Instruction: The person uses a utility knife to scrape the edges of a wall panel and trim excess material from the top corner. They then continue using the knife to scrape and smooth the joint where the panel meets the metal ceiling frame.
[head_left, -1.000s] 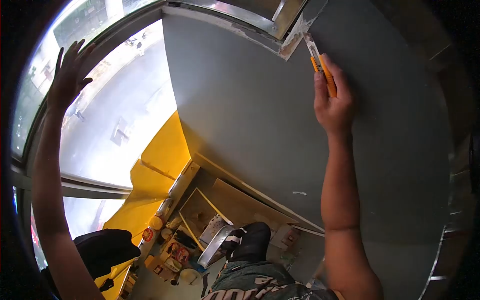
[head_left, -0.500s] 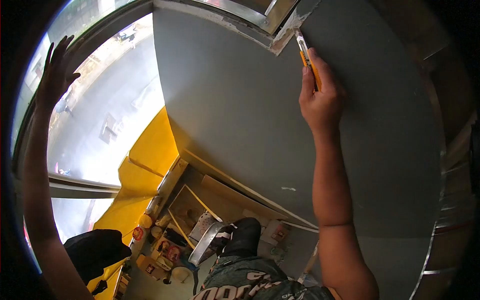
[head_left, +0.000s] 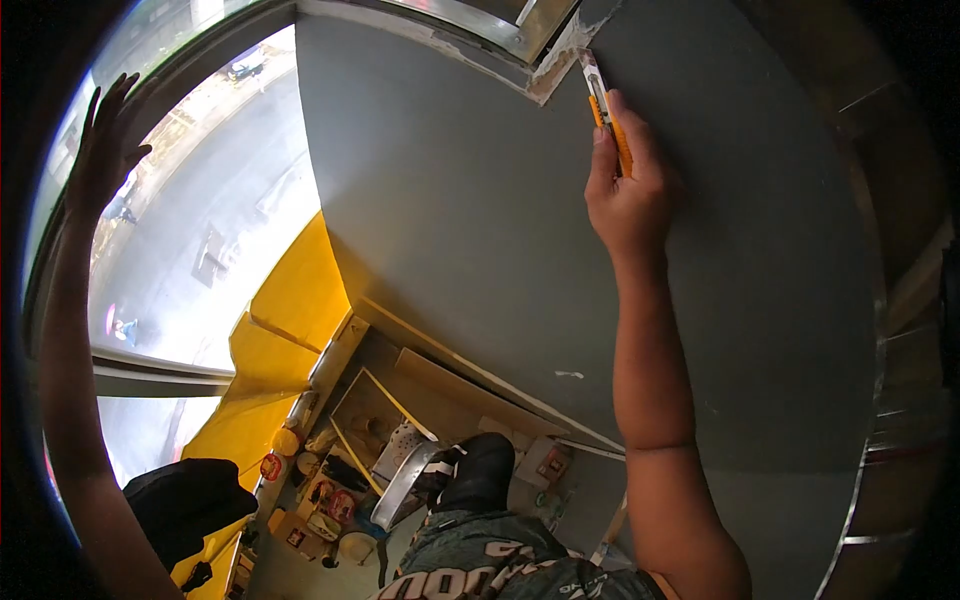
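Note:
My right hand [head_left: 630, 195] is closed around a yellow utility knife [head_left: 607, 115], its blade extended upward. The blade's tip is at the rough whitish patch [head_left: 560, 68] on the grey wall [head_left: 450, 210], beside the corner of a metal frame [head_left: 530, 38]. At the far left, my left hand [head_left: 100, 160] is raised against the dark window frame [head_left: 200, 70]. Its fingers are spread and hold nothing.
Below me are a stepladder with a metal step [head_left: 404, 487] and yellow rails, and cluttered boxes and containers [head_left: 335, 510]. A yellow sheet [head_left: 290, 290] hangs under the bright window. Black cloth [head_left: 190, 505] lies at lower left.
The whole view has shifted slightly, so most things appear a little further left. The knife blade stays at the whitish patch, and the left hand remains by the window frame.

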